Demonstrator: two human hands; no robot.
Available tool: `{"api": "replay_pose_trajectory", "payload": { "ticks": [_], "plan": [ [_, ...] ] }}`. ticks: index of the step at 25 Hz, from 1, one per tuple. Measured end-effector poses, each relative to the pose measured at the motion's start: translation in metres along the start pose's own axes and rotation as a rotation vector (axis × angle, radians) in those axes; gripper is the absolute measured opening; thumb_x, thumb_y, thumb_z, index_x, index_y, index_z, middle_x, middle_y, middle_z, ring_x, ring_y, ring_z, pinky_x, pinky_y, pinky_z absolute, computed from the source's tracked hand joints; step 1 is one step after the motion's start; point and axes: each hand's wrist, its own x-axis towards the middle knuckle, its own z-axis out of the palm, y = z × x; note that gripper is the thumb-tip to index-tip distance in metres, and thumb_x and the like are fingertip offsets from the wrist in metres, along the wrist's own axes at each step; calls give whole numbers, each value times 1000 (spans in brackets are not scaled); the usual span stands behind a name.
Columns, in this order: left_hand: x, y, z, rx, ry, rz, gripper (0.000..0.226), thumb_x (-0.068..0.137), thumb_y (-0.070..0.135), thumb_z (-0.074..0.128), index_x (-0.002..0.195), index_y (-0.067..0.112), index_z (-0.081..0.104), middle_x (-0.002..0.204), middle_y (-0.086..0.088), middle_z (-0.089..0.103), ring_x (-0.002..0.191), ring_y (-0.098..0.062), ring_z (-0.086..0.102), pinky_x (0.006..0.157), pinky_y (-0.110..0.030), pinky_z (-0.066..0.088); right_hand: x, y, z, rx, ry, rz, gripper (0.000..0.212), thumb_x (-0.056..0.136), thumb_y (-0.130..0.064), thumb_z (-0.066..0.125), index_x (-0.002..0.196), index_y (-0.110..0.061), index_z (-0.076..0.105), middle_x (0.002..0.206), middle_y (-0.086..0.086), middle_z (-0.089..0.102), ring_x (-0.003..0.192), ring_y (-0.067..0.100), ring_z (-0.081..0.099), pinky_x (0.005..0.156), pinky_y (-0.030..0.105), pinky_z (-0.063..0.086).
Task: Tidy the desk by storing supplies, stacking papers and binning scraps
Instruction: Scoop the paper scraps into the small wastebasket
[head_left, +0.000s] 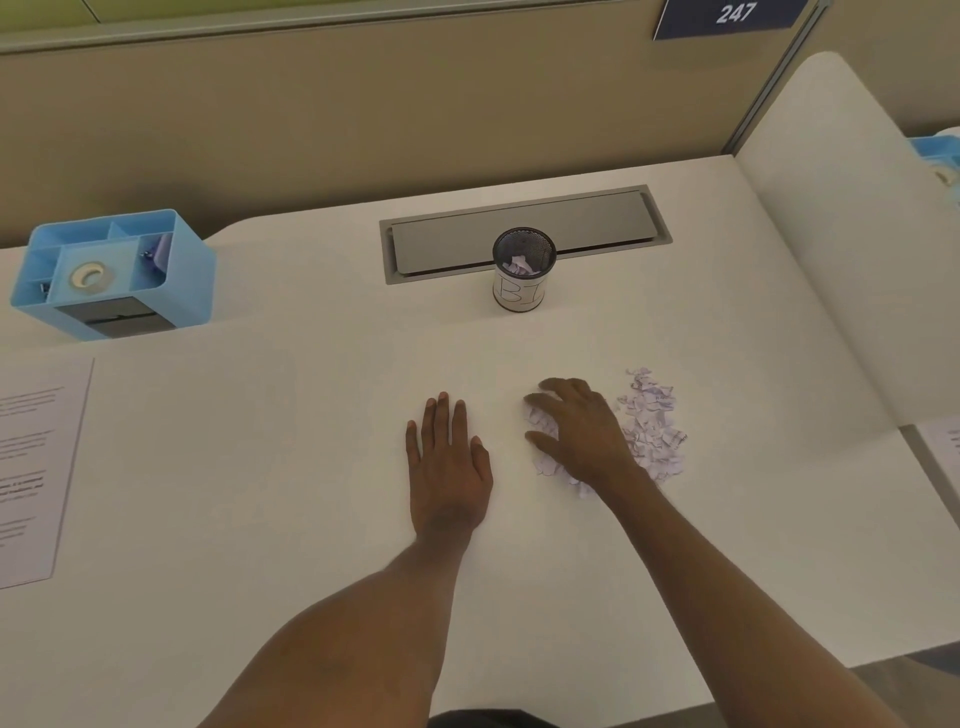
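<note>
- Left hand (449, 462): bare, its back, four fingers and thumb all in view.
- Right hand (582, 431): bare, seen from the back, knuckles showing.
- Left forearm (363, 623): bare down to the lower frame edge.
- Right forearm (727, 597): bare likewise, down to the lower right corner.
- Garment (488, 719): a dark strip at the bottom edge between the arms; its kind cannot be told.

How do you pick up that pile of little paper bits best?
Come from above and rake the paper scraps inward from the pile's edges with curled fingers, like the right hand on its left part. The bits lie loose on the desk, so no single piece carries the rest.
</note>
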Motion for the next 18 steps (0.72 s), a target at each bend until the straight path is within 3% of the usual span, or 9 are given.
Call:
{"api": "replay_pose_trajectory", "payload": {
  "ticks": [3, 7, 9, 13, 18],
  "plan": [
    [0, 0, 0, 4, -6, -2, 56, 110, 29, 36, 163, 11, 38, 174, -10, 29, 164, -26, 21, 133, -54, 18, -2, 8, -5, -14, 55, 27, 29, 84, -23, 74, 112, -20, 69, 119, -3, 62, 111, 24, 56, 84, 36, 49],
    [0, 0, 1, 6, -1, -1, 56, 110, 29, 36, 162, 11, 39, 174, -11, 29, 164, -26, 22, 133, -54, 18, -11, 15, -19, -170, 0, 88, 57, 79, -43, 80, 131, -26, 61, 137, 3, 54, 116, 29, 53, 87, 42, 53],
    [1, 0, 0, 2, -6, -3, 56, 110, 29, 35, 163, 11, 38, 174, -11, 29, 164, -26, 22, 133, -54, 18, -15, 12, -17, -221, -74, 111, 63, 79, -43, 80, 136, -30, 58, 139, 3, 52, 114, 30, 53, 82, 41, 54],
    [0, 0, 1, -6, -3, -4, 56, 110, 29, 34, 162, 11, 39, 174, -10, 30, 164, -26, 22, 133, -54, 19, -12, 9, -10, -151, -16, 124, 34, 83, -19, 75, 116, -25, 69, 118, -1, 61, 96, 24, 56, 57, 32, 53],
    [0, 0, 1, -14, 0, -5, 56, 110, 30, 35, 162, 11, 39, 174, -10, 29, 164, -26, 22, 133, -53, 17, -2, 20, -5, -128, -7, 134, 9, 87, -1, 69, 88, -9, 73, 93, 5, 62, 75, 23, 60, 60, 33, 52]
  ]
}}
